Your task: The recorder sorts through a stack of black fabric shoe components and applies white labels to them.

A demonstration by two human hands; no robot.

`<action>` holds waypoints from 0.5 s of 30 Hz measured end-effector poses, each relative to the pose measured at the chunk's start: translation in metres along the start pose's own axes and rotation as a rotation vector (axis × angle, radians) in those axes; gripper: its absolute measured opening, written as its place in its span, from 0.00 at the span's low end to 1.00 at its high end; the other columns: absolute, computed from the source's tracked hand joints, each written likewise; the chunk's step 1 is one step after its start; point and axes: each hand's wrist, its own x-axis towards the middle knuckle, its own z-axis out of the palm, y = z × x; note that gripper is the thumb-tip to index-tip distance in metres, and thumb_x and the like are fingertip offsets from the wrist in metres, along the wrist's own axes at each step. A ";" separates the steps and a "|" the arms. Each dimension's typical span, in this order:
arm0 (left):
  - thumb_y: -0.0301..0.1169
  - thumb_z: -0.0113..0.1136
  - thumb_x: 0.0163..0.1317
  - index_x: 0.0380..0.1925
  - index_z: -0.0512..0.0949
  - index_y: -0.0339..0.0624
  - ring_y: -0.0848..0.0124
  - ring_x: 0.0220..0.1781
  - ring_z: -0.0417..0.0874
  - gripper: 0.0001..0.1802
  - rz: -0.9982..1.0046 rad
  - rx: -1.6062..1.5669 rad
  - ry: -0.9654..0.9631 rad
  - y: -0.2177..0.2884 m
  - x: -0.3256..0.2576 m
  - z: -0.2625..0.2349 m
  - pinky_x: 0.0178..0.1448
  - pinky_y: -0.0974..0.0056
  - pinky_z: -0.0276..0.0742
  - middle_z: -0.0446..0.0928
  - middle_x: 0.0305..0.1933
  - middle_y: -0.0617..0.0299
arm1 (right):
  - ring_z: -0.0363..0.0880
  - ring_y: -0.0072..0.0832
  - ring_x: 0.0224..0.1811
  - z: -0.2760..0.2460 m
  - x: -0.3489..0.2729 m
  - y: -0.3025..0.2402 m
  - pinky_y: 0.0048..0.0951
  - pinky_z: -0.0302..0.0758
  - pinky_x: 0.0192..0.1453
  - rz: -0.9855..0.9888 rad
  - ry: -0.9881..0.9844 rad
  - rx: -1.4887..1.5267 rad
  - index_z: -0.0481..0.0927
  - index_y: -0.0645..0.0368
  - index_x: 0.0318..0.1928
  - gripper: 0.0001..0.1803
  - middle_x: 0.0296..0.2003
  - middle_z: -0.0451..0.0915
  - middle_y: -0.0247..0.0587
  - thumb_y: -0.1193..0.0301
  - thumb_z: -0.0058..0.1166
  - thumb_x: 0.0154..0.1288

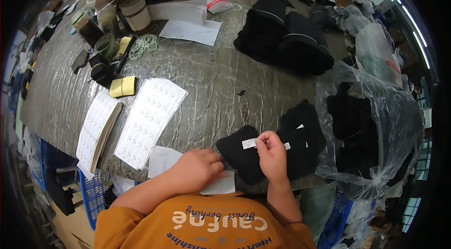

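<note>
My right hand [271,155] pinches a small white label [248,143] between thumb and fingers. It is held over a black fabric piece [242,160] at the table's near edge. More black pieces [305,141] lie overlapped just to the right, with small white labels [287,145] on them. Curled over a white sheet [221,184], my left hand [199,169] grips it, with paper showing on both sides of the hand. The fingertips are partly hidden.
To the left lie printed label sheets [150,122] and a thicker stack [98,127]. Banded black bundles [286,38] sit at the back right; a clear plastic bag [394,108] holds black items at right. Rubber bands [143,46], containers [135,12] and a yellow pad [122,86] stand far left.
</note>
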 end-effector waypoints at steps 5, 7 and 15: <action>0.30 0.52 0.58 0.30 0.78 0.33 0.52 0.66 0.70 0.10 0.173 0.137 0.024 -0.004 0.001 0.017 0.66 0.52 0.67 0.71 0.64 0.47 | 0.74 0.22 0.23 0.012 0.008 0.003 0.25 0.71 0.30 -0.022 -0.065 -0.202 0.75 0.65 0.33 0.03 0.22 0.77 0.39 0.78 0.55 0.63; 0.30 0.52 0.58 0.30 0.78 0.33 0.52 0.67 0.69 0.10 0.168 0.135 0.024 -0.006 0.001 0.022 0.67 0.52 0.66 0.70 0.64 0.47 | 0.76 0.25 0.21 0.014 0.008 0.006 0.26 0.72 0.29 -0.044 -0.089 -0.264 0.76 0.65 0.32 0.03 0.21 0.77 0.42 0.78 0.55 0.62; 0.30 0.52 0.58 0.31 0.78 0.32 0.51 0.67 0.69 0.11 0.181 0.173 0.028 -0.008 0.002 0.027 0.70 0.52 0.64 0.71 0.64 0.46 | 0.79 0.34 0.22 0.019 0.005 0.006 0.31 0.72 0.28 -0.050 -0.056 -0.343 0.77 0.63 0.31 0.03 0.22 0.79 0.45 0.77 0.57 0.61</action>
